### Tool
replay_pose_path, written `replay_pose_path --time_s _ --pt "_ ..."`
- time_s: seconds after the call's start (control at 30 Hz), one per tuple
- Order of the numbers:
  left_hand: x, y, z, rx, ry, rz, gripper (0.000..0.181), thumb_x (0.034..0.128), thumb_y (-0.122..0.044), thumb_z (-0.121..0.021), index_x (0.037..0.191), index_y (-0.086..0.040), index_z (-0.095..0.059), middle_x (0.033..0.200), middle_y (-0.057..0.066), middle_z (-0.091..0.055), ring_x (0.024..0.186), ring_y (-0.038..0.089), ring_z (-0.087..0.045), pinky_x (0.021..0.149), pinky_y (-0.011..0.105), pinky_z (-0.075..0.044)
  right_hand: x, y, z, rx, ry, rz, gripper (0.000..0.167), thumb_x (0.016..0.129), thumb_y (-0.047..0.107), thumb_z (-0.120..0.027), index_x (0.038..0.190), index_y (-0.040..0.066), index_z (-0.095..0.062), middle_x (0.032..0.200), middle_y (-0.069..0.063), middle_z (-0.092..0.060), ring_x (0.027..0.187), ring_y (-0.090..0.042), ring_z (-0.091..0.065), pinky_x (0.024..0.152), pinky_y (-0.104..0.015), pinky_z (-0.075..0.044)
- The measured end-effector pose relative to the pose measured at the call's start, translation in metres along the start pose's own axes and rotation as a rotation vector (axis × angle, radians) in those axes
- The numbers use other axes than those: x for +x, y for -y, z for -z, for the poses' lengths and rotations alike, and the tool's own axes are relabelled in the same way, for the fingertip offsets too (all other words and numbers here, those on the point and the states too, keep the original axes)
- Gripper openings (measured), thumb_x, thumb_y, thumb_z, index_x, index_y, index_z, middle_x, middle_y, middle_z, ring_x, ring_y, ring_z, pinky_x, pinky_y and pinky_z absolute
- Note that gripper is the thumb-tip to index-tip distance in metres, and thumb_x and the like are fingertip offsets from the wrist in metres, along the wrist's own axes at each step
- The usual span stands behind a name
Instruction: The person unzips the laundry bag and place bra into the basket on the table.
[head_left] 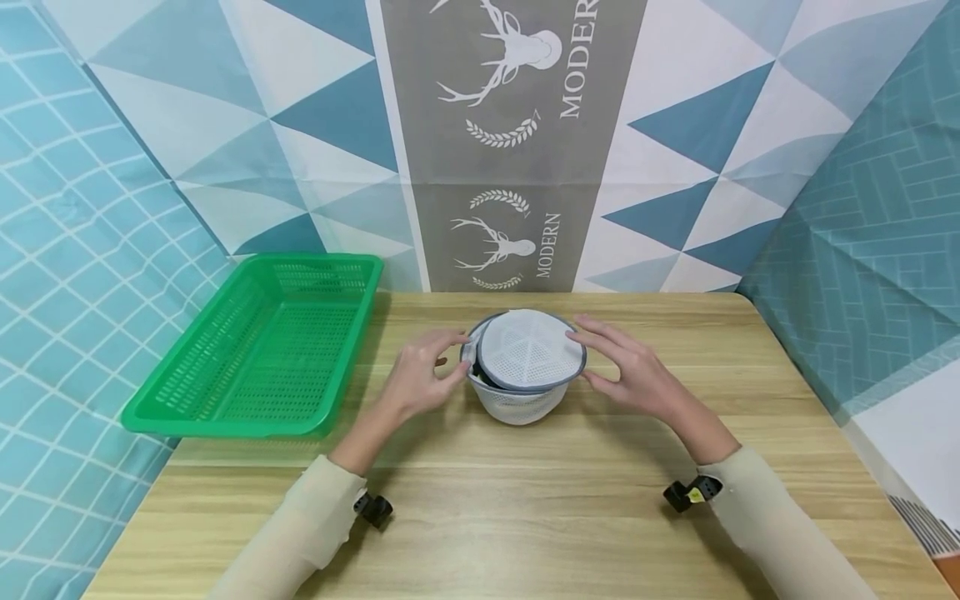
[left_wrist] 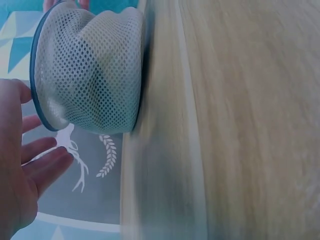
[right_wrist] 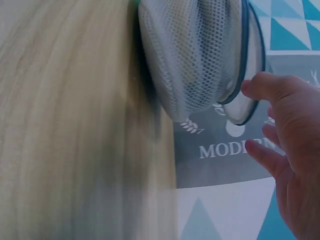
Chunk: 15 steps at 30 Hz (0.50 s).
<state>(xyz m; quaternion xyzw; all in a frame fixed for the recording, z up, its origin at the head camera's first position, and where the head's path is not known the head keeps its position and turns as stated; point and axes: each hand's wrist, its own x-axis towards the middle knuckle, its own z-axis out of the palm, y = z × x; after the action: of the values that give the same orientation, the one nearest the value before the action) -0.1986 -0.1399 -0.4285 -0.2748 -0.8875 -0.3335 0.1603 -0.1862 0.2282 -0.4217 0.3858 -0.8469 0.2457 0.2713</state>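
Observation:
A round white mesh laundry bag (head_left: 522,407) with a dark grey-blue rim stands on the wooden table, its side creased. Its mesh lid (head_left: 528,350) lies tilted over the opening, with a dark gap at the left. My left hand (head_left: 426,373) pinches the left side of the rim between thumb and fingers. Across from it, my right hand (head_left: 626,367) grips the right edge, fingertips on the lid and thumb lower at the rim. The left wrist view shows the bag's mesh wall (left_wrist: 95,70) from the side; other left fingers hang loose below the rim.
A green plastic basket (head_left: 330,408) stands at the left of the wooden table (head_left: 525,517). Behind the table hangs a patterned cloth (head_left: 510,167) with deer heads and triangles. Blue tiled-pattern cloth (head_left: 67,275) covers the left side.

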Motion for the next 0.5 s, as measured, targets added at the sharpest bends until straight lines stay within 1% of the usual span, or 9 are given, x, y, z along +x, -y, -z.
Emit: replay_pose_path --time_s 0.07,0.13,0.17,0.27,0.33,0.37,0.43,0.5 --pt "0.000 -0.001 -0.002 -0.016 0.016 0.003 0.037 0.1000 -0.022 -0.073 0.131 -0.002 -0.079 0.145 0.027 -0.076 0.136 0.047 -0.074 0.091 0.047 -0.073 -0.001 -0.003 -0.004 0.017 -0.021 0.012 0.070 0.074 -0.014 -0.094 0.139 0.005 -0.076 0.148 -0.026 -0.073 0.135 -0.047 -0.072 0.121 -0.018 -0.049" --pt "0.000 -0.003 -0.003 -0.033 0.027 0.008 0.036 0.1002 -0.020 -0.071 0.130 -0.001 -0.080 0.146 0.028 -0.075 0.135 0.048 -0.074 0.092 0.047 -0.072 -0.001 -0.005 -0.008 0.035 -0.042 0.030 0.067 0.074 -0.018 -0.092 0.135 0.003 -0.078 0.144 -0.026 -0.075 0.131 -0.049 -0.073 0.122 -0.008 -0.040" --pt "0.000 -0.003 -0.003 -0.043 0.033 0.010 0.037 0.0999 -0.019 -0.071 0.130 0.000 -0.080 0.146 0.028 -0.075 0.135 0.048 -0.074 0.092 0.047 -0.072 -0.001 -0.005 -0.009 0.043 -0.052 0.039 0.065 0.074 -0.019 -0.090 0.134 0.003 -0.080 0.143 -0.026 -0.076 0.131 -0.049 -0.074 0.122 -0.006 -0.037" --pt "0.000 -0.005 -0.004 -0.080 0.043 0.018 0.039 0.0984 -0.015 -0.069 0.131 0.004 -0.079 0.148 0.028 -0.073 0.135 0.049 -0.074 0.092 0.044 -0.072 -0.001 -0.006 -0.013 0.057 -0.078 0.060 0.058 0.075 -0.023 -0.087 0.127 0.003 -0.083 0.137 -0.023 -0.080 0.127 -0.049 -0.077 0.121 -0.004 -0.038" --pt "0.000 -0.005 -0.005 -0.100 0.043 0.019 0.040 0.0968 -0.012 -0.067 0.131 0.007 -0.078 0.149 0.028 -0.073 0.135 0.049 -0.074 0.091 0.042 -0.072 0.000 -0.007 -0.014 0.053 -0.085 0.065 0.055 0.076 -0.023 -0.085 0.124 0.004 -0.085 0.133 -0.020 -0.083 0.124 -0.047 -0.079 0.120 -0.007 -0.043" --pt "0.000 -0.005 -0.006 -0.115 0.043 0.017 0.040 0.0960 -0.010 -0.067 0.130 0.008 -0.078 0.149 0.028 -0.073 0.134 0.049 -0.074 0.091 0.041 -0.072 0.000 -0.007 -0.014 0.050 -0.085 0.069 0.054 0.076 -0.024 -0.085 0.122 0.004 -0.085 0.131 -0.019 -0.084 0.123 -0.046 -0.080 0.117 -0.011 -0.049" --pt "-0.001 -0.005 -0.007 -0.135 0.036 0.009 0.040 0.0943 -0.007 -0.066 0.129 0.010 -0.078 0.148 0.028 -0.073 0.132 0.048 -0.075 0.090 0.039 -0.072 0.000 -0.008 -0.015 0.041 -0.080 0.075 0.051 0.076 -0.023 -0.085 0.120 0.004 -0.086 0.127 -0.017 -0.085 0.119 -0.044 -0.082 0.110 -0.021 -0.059" --pt "0.000 -0.004 -0.008 -0.150 0.028 0.001 0.040 0.0930 -0.005 -0.065 0.127 0.012 -0.078 0.147 0.027 -0.074 0.130 0.047 -0.076 0.090 0.037 -0.072 0.000 -0.008 -0.015 0.033 -0.074 0.082 0.050 0.076 -0.022 -0.086 0.119 0.003 -0.086 0.125 -0.017 -0.086 0.116 -0.043 -0.083 0.100 -0.035 -0.065"
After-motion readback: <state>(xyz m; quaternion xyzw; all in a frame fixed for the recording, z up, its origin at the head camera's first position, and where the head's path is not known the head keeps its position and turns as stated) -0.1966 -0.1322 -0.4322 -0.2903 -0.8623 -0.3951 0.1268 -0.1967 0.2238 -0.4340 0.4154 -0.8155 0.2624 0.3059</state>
